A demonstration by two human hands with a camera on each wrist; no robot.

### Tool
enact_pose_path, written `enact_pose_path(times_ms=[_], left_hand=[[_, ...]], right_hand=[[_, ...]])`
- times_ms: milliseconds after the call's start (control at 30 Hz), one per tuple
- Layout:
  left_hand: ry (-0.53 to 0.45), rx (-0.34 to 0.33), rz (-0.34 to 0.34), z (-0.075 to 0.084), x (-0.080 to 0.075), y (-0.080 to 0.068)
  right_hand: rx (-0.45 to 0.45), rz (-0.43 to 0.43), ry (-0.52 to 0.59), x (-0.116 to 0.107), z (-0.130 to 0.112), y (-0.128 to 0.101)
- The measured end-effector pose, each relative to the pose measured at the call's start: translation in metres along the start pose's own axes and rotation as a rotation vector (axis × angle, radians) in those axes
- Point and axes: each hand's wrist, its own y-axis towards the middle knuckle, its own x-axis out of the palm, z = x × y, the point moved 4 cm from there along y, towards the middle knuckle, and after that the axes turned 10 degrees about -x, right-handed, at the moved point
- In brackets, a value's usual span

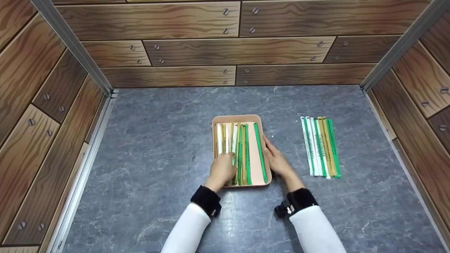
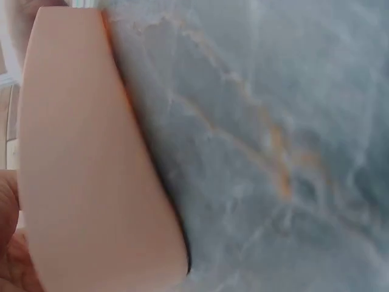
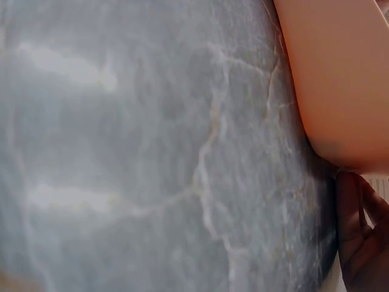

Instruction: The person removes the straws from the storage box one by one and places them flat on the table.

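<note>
Two hands work at one small tray, and you can follow them from the left across the bench. Your left hand (image 1: pixel 222 171) comes in from a white sleeve with a black wrist strap, knuckles up, resting inside the tray's near-left part on top of the strips; its fingers curl down over the pale ones, though whether they actually pinch a strip the head view does not show. The left wrist view gives only the tray's smooth, matte peach outer wall and a rounded corner against the stone.

The tray (image 1: pixel 257 179) is a shallow rectangle with rounded corners, peach-coloured, sitting near the middle of the bench (image 1: pixel 158 147), which is a grey slab with pale marble-like veins. The strips in the tray (image 1: pixel 240 151) are long, thin, flat bands, white and olive on the left, green toward the right. Their long axis runs away from you, along the tray's longer side; the rightmost green one leans a little off that line.

Your right hand (image 1: pixel 277 160) lies along the tray's right outer wall, fingers stretched forward and flat against the rim, holding nothing round. The right wrist view shows a fingertip just beside the tray's corner.

Further right, well apart from the tray, a loose bundle of strips (image 1: pixel 320 146) lies flat on the bench, white, green and olive, side by side, also pointing away from you with a slight slant.
</note>
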Motion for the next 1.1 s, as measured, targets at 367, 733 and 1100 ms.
enact_pose_path(times_ms=[367, 733, 1100], left_hand=[[-0.415, 0.008, 0.096, -0.027, -0.048, 0.0], [-0.362, -0.131, 0.152, -0.089, -0.069, -0.001], [-0.14, -0.4, 0.076, -0.141, -0.082, -0.005]], right_hand=[[0.034, -0.027, 0.008, 0.001, 0.001, 0.002], [0.052, -0.029, 0.015, 0.0, 0.003, 0.0], [0.049, -0.028, 0.009, -0.001, 0.002, 0.001]])
